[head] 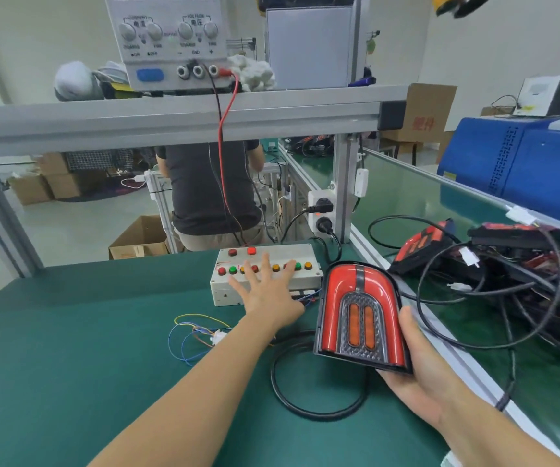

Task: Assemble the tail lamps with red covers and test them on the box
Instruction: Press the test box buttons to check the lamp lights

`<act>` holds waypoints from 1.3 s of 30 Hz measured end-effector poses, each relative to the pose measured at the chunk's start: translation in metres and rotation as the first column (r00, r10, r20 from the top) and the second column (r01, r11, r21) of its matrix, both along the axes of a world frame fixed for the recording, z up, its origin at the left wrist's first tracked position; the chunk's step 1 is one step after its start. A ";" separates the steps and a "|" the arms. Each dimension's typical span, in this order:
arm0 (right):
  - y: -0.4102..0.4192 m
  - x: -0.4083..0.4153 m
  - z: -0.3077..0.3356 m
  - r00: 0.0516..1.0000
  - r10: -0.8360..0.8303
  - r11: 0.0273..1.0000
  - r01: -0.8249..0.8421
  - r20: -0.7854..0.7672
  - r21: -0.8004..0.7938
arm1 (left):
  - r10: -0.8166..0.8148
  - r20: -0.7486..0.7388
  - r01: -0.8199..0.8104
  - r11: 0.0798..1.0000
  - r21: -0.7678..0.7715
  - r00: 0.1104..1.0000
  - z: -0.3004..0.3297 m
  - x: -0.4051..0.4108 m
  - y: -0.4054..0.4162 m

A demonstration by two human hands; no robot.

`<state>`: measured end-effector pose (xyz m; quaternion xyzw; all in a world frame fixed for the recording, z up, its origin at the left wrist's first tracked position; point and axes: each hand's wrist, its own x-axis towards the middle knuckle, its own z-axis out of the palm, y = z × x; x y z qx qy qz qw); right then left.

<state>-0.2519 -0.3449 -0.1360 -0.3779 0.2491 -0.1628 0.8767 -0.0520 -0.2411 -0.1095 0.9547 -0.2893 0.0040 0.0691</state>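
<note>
Green bench mat (69,332): left hand (268,294) spread on test box (265,274), right hand (420,362) cradling tail lamp (359,315).

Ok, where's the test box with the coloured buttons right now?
In the head view the test box sits on the green mat just right of centre, under the spread left hand, with the tail lamp held in the right hand beside it.

Bright, even indoor light, soft faint shadows on the green matte bench mat (69,332), glossy highlights along the red plastic tail lamp cover (361,315), wide-angle bending of the grey aluminium shelf beam (170,119), slight blur at the top edge.
</note>
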 end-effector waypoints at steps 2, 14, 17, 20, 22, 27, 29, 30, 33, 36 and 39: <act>0.000 0.000 0.001 1.000 0.000 1.000 0.000 0.006 0.001 | 0.003 -0.021 -0.002 1.000 0.006 1.000 0.002 -0.001 -0.002; 0.002 0.003 0.001 0.999 -0.030 0.996 0.032 0.021 -0.084 | 0.024 -0.123 -0.025 1.000 -0.005 0.992 0.012 -0.002 -0.008; 0.001 0.004 -0.002 0.998 -0.052 0.996 0.054 0.028 -0.072 | 0.020 -0.160 -0.027 0.999 -0.036 0.987 0.011 -0.002 -0.008; 0.001 0.003 -0.004 0.999 -0.046 0.995 0.047 0.014 -0.087 | 0.018 -0.161 -0.027 0.998 -0.052 0.987 0.011 -0.004 -0.008; 0.001 0.003 -0.003 0.999 -0.043 0.994 0.044 0.003 -0.095 | 0.018 -0.156 -0.028 0.998 -0.064 0.988 0.011 -0.005 -0.008; 0.001 0.002 -0.003 0.999 -0.040 0.993 0.039 -0.008 -0.114 | 0.008 -0.172 -0.023 0.996 -0.084 0.985 0.011 -0.006 -0.006; 0.001 0.002 -0.003 0.999 -0.042 0.992 0.041 -0.009 -0.116 | 0.012 -0.168 -0.026 0.997 -0.078 0.986 0.011 -0.006 -0.006; 0.001 0.002 -0.003 0.999 -0.042 0.992 0.041 -0.008 -0.116 | 0.014 -0.166 -0.027 0.997 -0.076 0.986 0.012 -0.006 -0.007; 0.003 0.002 -0.002 0.999 -0.036 0.992 0.034 -0.012 -0.122 | 0.019 -0.158 -0.031 0.997 -0.072 0.987 0.011 -0.006 -0.008; 0.004 0.002 -0.001 0.999 -0.034 0.992 0.030 -0.025 -0.124 | 0.025 -0.151 -0.035 0.997 -0.064 0.988 0.010 -0.005 -0.009; 0.003 0.001 -0.001 0.998 -0.046 0.994 0.043 -0.034 -0.097 | 0.022 -0.143 -0.033 0.997 -0.070 0.990 0.009 -0.005 -0.009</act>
